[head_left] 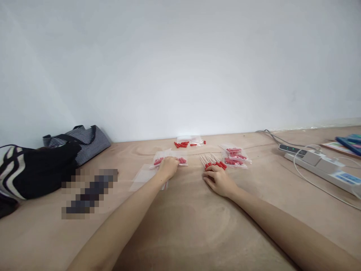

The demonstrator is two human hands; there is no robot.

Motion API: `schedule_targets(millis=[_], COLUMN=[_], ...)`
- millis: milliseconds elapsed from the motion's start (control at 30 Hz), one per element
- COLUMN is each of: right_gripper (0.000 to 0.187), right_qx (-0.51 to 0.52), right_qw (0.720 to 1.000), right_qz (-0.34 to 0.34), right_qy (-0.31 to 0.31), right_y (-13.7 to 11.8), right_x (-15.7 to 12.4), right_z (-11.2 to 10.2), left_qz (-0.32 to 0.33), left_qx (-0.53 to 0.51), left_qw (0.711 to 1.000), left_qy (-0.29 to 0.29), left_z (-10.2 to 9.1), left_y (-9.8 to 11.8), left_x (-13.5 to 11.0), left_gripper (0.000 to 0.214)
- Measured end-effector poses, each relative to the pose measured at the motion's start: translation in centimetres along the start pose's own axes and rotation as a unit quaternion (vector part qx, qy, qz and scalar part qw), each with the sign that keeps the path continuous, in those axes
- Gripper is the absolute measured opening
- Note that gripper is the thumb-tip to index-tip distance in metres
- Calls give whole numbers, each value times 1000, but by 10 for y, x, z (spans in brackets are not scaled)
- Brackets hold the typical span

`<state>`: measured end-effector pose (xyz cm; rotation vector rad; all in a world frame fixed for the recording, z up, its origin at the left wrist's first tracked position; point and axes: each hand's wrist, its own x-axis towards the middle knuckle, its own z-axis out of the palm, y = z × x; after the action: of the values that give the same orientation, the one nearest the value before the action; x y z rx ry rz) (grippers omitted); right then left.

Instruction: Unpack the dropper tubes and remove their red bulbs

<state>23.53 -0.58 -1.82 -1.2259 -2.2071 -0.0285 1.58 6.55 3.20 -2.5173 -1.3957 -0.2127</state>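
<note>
My left hand point(168, 168) is curled over a small clear plastic bag point(183, 159) of red pieces, with its fingers closed on the bag and their tips mostly hidden. Flat, clear bags point(142, 178) lie just left of that wrist. My right hand point(219, 181) rests on the table, thumb and fingers apart. Its fingertips touch the near side of a row of pale pointed sticks with red ends point(216, 164). The pale points face away from me. Beyond and to the right of it, several clear bags point(237, 158) holding red pieces lie overlapped.
Loose red pieces point(182, 144) lie beside a clear bag point(194, 139) near the wall. At left are a striped bag point(96, 143), a black cloth item point(47, 169) and a blurred-out object point(93, 194). A power strip point(324, 169) with a white cable point(313, 184) lies right.
</note>
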Motion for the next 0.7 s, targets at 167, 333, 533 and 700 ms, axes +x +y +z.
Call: schedule_targets(millis=[167, 333, 533, 700], right_gripper=[25, 15, 16, 21], right_qx=[10, -58, 45, 66], right_qw=[1000, 995, 981, 980], right_qz=[-18, 80, 183, 187], right_qy=[16, 3, -48, 26], right_y=[8, 13, 13, 13], right_x=[3, 4, 0, 6], right_z=[-1, -29, -35, -12], left_qz=[-57, -80, 32, 231], left_qx=[9, 21, 31, 53], left_qw=[997, 990, 993, 957], left_qy=[44, 113, 112, 166], left_z=[-1, -14, -29, -22], left_y=[-1, 7, 39, 59], left_x=[12, 25, 2, -47], left_gripper=[22, 26, 19, 22])
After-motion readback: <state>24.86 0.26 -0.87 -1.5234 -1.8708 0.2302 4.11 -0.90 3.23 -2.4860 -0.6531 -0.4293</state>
